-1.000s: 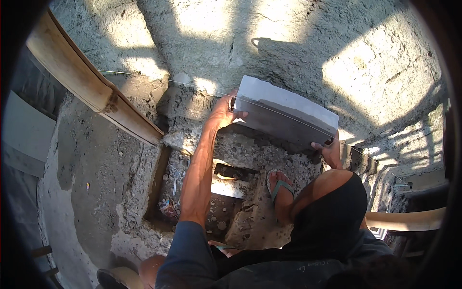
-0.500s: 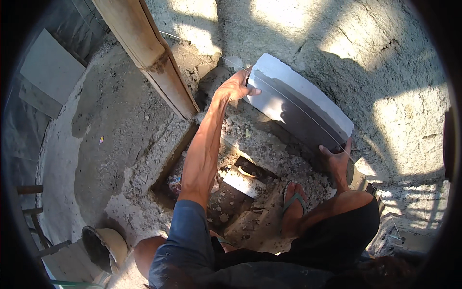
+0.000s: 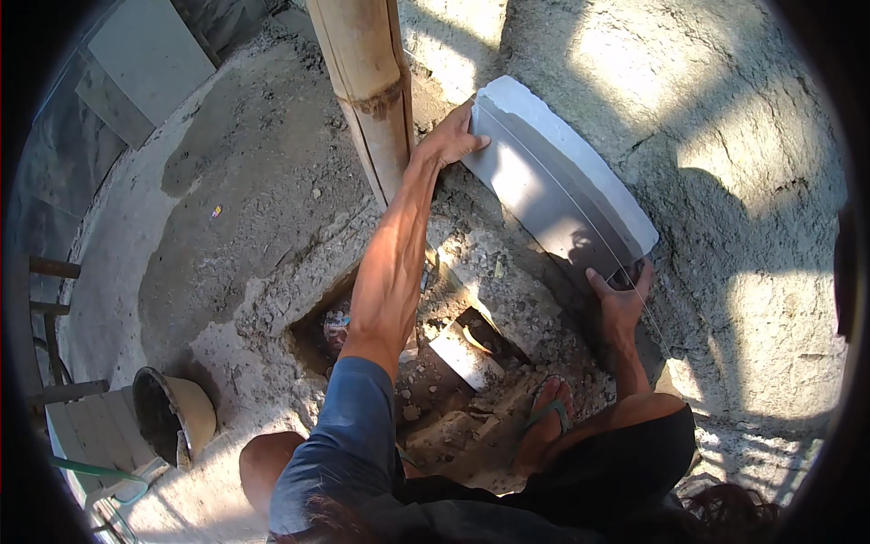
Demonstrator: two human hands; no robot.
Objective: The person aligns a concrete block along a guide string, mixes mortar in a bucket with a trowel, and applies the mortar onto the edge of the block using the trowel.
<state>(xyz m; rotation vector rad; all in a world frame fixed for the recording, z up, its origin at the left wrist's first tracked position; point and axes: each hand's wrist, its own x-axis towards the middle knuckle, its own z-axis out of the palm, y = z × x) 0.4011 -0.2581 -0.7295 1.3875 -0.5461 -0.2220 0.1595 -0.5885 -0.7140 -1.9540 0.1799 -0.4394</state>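
Observation:
I hold a long, pale grey block (image 3: 553,163) with both hands at the top of the head view, against the rough wall. My left hand (image 3: 450,139) is closed on its upper left end, just right of a bamboo pole (image 3: 367,63). My right hand (image 3: 619,292) grips the lower right end, thumb on the front face. A taut thin string (image 3: 580,207) runs across the block; whether it touches the block I cannot tell. Below lies a rubble-strewn pit (image 3: 317,335) with a small dark opening. My sandaled foot (image 3: 550,417) stands beside it.
A bucket (image 3: 198,417) sits at lower left beside grey boards (image 3: 91,435) and a green-handled tool (image 3: 91,469). Leaning panels (image 3: 145,59) are at upper left. Damp mortar ground (image 3: 227,227) spreads left of the pole. The rough sunlit wall (image 3: 752,317) fills the right.
My view has swung left, bringing the bucket and panels further in. The block appears more slanted and nearer the bamboo pole, with both hands still on it.

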